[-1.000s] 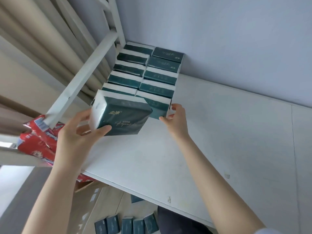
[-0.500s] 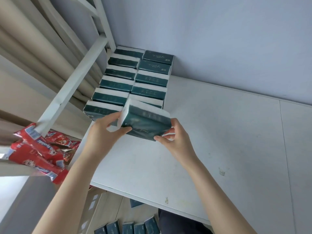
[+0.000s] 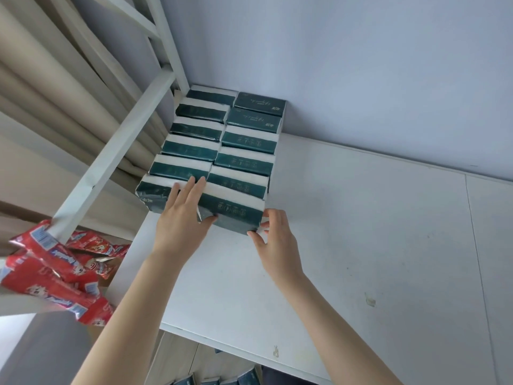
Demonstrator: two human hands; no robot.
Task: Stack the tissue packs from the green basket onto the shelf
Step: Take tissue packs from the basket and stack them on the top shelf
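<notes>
**A:** Where is the tissue pack right now?
**B:** The front tissue pack (image 3: 231, 215) stands on edge at the near end of the right column, touching the pack behind it and the front-left pack (image 3: 154, 195) beside it.
**A:** And the hands?
**B:** The left hand (image 3: 180, 220) lies flat across the seam between those 2 packs, fingers straight and close together, thumb on the near face. The right hand (image 3: 276, 243) meets the pack's right end with lightly bent fingertips (image 3: 265, 216) only.
**A:** Around that?
**B:** 2 columns of 6 dark green packs run back to the wall (image 3: 361, 65) on the white shelf (image 3: 361, 232). Red snack packets (image 3: 55, 268) lie lower left, by the white frame rail (image 3: 116, 151)
</notes>
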